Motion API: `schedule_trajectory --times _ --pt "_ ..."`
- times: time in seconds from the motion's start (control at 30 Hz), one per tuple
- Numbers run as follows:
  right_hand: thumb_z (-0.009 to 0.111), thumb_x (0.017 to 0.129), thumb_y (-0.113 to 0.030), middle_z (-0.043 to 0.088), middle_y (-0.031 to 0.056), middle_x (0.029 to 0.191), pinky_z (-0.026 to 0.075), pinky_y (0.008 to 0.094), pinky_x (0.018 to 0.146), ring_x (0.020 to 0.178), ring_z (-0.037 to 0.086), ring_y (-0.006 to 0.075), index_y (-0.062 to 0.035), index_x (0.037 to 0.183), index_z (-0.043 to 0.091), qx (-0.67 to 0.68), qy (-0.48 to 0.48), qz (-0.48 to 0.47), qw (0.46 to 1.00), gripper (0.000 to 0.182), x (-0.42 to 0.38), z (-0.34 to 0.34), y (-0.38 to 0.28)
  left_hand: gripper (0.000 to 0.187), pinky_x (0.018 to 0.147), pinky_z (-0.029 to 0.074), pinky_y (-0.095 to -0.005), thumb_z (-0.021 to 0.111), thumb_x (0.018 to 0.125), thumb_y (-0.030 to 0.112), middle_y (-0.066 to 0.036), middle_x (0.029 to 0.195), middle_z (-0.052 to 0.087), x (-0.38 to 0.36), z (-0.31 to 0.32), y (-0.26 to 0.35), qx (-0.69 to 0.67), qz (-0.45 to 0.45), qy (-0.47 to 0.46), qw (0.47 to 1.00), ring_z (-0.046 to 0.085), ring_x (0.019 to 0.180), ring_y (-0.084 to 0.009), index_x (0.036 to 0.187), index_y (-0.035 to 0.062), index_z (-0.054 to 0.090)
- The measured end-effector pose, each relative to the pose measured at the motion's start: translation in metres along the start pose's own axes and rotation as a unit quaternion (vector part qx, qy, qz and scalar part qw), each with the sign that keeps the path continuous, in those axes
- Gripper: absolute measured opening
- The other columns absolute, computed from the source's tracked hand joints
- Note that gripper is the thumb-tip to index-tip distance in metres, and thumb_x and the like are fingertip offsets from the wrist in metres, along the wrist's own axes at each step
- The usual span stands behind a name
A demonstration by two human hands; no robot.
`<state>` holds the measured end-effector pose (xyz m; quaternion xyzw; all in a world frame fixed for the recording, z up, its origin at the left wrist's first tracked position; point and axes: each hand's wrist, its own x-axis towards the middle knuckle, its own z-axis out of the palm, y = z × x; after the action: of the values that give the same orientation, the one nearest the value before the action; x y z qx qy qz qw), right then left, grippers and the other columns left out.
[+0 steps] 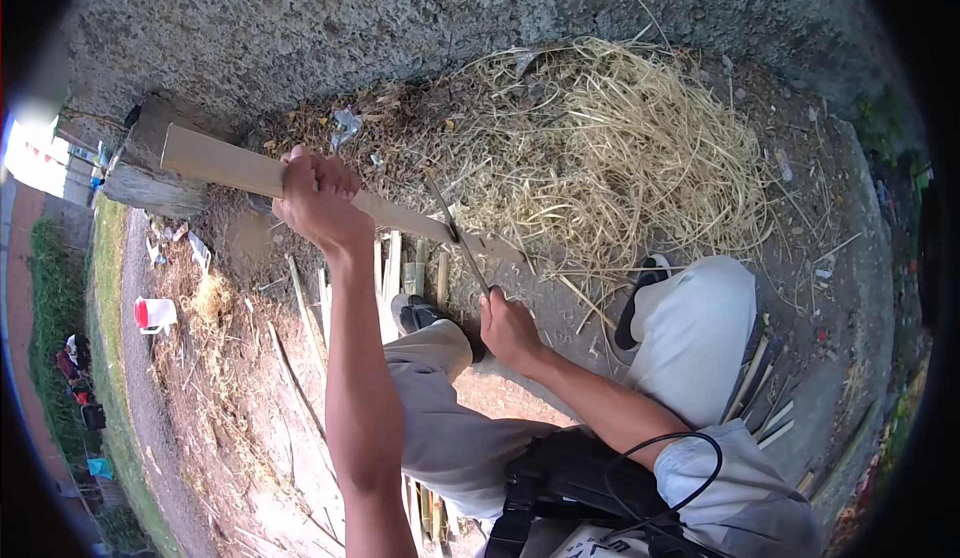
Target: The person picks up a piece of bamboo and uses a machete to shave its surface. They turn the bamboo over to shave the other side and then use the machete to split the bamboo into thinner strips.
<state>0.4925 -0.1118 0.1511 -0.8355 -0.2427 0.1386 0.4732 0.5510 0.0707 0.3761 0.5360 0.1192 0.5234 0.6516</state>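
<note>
Bare ground and a rough concrete wall (300, 18) fill the head view, with a big heap of pale shavings (620, 148) piled against the wall's foot and split strips (310, 308) scattered over the dirt near my feet. From this one camera I see my left hand (318, 198) clenched around a long flat bamboo slat (225, 166), gripping it about midway; the far end rests against a grey block (150, 173) and the near end runs down toward my knees. My right hand (510, 328) is closed on the handle of a knife (455, 233), whose thin blade lies across the slat's lower part, touching it. I judge the slat stiff along its length yet light, likely to split along the grain, with edges that could be sharp, so the broad faces at mid-length look like the safest hold. A small red and white cup (153, 313) sits well apart on the left
</note>
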Motion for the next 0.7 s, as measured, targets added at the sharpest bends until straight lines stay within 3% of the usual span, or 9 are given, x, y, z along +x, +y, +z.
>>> schedule_trajectory --times 0.2,0.33,0.5,0.57,0.7 --pt "0.050 0.098 -0.018 0.061 0.0265 0.064 0.051 0.0547 0.059 0.064 0.064 0.0466 0.0022 0.094 0.054 0.003 -0.007 0.001 1.000 0.021 0.022 -0.028 -0.040 0.031 0.042 0.024 -0.0275 0.052 0.089 0.020 0.002 0.054 0.029 -0.014 -0.006 0.004 -0.013 0.001 -0.020 1.000 0.026 0.045 -0.0091 0.064 0.0121 0.035" --pt "0.051 0.097 -0.016 0.060 0.0257 0.062 0.047 0.0539 0.054 0.061 0.062 0.0463 0.0021 0.092 0.056 0.026 0.014 -0.047 0.998 0.019 0.018 -0.045 -0.069 0.032 0.041 0.025 -0.0266 0.052 0.091 0.019 0.002 0.054 0.028 -0.024 0.006 0.007 -0.037 -0.005 -0.054 0.998 0.027 0.045 -0.0078 0.064 0.0120 0.035" --pt "0.050 0.096 -0.015 0.063 0.0283 0.070 0.052 0.0556 0.061 0.070 0.066 0.0471 0.0032 0.097 0.055 -0.057 -0.045 0.097 0.993 0.018 0.014 -0.018 0.009 0.033 0.042 0.024 -0.0263 0.051 0.091 0.017 0.002 0.053 0.029 -0.028 0.014 0.006 -0.036 0.004 -0.042 0.998 0.028 0.045 -0.0082 0.063 0.0118 0.034" --pt "0.050 0.097 -0.016 0.062 0.0278 0.066 0.052 0.0557 0.060 0.067 0.065 0.0471 0.0022 0.096 0.054 -0.034 0.002 0.079 0.996 0.019 0.014 -0.008 0.009 0.032 0.042 0.024 -0.0260 0.051 0.091 0.013 0.002 0.053 0.030 -0.030 0.020 0.002 -0.037 0.008 -0.032 0.999 0.029 0.044 -0.0079 0.064 0.0113 0.033" --pt "0.051 0.098 -0.018 0.059 0.0280 0.062 0.051 0.0551 0.059 0.063 0.063 0.0474 0.0013 0.094 0.054 0.026 0.002 0.036 0.999 0.020 0.018 -0.041 -0.049 0.032 0.043 0.024 -0.0259 0.052 0.092 0.014 0.001 0.053 0.030 -0.034 0.027 0.004 -0.051 -0.002 -0.058 0.997 0.030 0.045 -0.0079 0.065 0.0107 0.033"
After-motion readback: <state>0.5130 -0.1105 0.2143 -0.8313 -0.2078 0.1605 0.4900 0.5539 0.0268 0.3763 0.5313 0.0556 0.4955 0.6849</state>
